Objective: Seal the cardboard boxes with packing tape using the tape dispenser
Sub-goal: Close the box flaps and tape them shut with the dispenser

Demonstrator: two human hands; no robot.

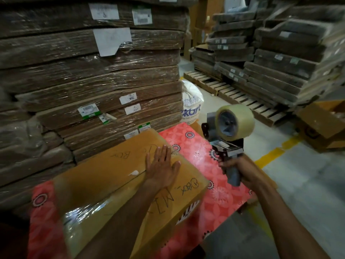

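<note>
A brown cardboard box [112, 176] with handwritten marks lies on a red patterned table cover [220, 199]. Its top flaps are closed, with the seam running under my palm. My left hand [161, 168] lies flat, fingers spread, on the box top near the far end of the seam. My right hand [236, 169] grips the grey handle of a tape dispenser [226, 139], held upright in the air to the right of the box, apart from it. A roll of clear packing tape [235, 122] sits on the dispenser. Shiny tape covers the box's near left corner.
A tall stack of shrink-wrapped flat cardboard [93, 81] rises just behind the table. A white printed sack [191, 103] stands at its right. Wooden pallets [224, 88] with more bundles fill the back right. An open carton [323, 124] sits on the floor by a yellow line [276, 152].
</note>
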